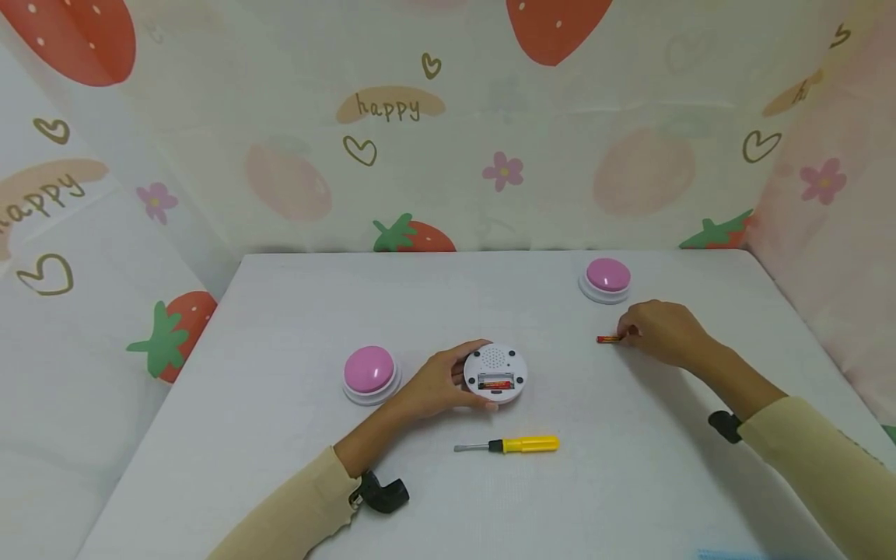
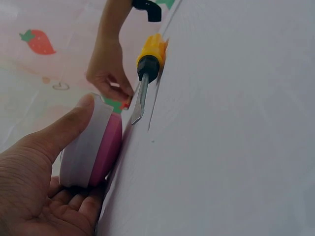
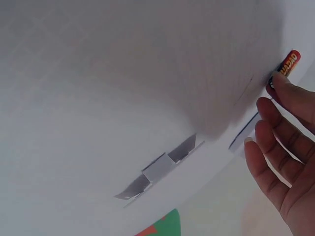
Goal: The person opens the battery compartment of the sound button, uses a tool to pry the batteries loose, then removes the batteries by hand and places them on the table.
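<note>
My left hand (image 1: pixel 437 383) grips a round white button (image 1: pixel 495 362) by its rim, its underside turned toward me. An uncovered battery slot there has a red battery (image 1: pixel 496 385) lying in it. In the left wrist view the pink dome of this button (image 2: pixel 107 150) faces away from the palm. Over at the right, my right hand (image 1: pixel 661 330) pinches a red and black battery (image 3: pixel 289 64) between thumb and index finger, close to the tabletop. The other fingers are loosely bent. In front of the held button lies a screwdriver (image 1: pixel 528 444) with a yellow handle and flat tip.
One pink-domed button (image 1: pixel 369 371) stands left of my left hand; another pink button (image 1: pixel 607 278) is behind my right hand. A grey and white flat piece (image 3: pixel 160 169) shows in the right wrist view. Something blue (image 1: pixel 728 554) pokes in at the white table's front edge.
</note>
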`<action>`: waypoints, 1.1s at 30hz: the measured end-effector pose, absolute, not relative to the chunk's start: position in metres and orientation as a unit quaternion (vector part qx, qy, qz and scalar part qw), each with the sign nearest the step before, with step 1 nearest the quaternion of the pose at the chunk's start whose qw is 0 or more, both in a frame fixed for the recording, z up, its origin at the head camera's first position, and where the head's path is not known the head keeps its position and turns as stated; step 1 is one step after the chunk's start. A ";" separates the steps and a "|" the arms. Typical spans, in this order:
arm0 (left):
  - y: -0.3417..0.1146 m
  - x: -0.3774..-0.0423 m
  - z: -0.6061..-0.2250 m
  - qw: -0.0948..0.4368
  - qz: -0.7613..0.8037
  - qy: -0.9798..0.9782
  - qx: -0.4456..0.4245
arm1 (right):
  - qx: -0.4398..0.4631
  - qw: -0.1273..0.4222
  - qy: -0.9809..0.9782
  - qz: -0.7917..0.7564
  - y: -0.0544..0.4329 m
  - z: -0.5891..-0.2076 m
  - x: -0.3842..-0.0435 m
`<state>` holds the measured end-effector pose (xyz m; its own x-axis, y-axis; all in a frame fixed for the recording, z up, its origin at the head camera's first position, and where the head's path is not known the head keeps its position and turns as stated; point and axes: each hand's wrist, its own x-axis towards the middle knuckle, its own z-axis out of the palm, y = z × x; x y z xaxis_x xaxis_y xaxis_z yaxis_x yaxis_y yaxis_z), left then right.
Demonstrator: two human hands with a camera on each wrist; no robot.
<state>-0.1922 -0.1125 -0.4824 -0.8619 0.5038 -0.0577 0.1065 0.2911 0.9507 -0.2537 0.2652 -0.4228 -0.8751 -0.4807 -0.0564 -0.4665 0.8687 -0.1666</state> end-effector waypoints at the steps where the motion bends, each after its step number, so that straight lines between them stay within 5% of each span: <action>1: -0.112 -0.192 -0.482 0.176 0.561 0.785 0.193 | -0.243 0.051 0.966 -0.074 0.265 -0.422 -0.254; 33: -0.113 -0.191 -0.482 0.177 0.555 0.790 0.194 | -0.272 -0.024 0.959 -0.073 0.213 -0.384 -0.206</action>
<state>-0.1913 -0.1132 -0.4820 -0.8627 0.5016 -0.0643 0.1098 0.3099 0.9444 -0.2063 0.2135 -0.3841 -0.8508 -0.5183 0.0866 -0.5254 0.8412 -0.1277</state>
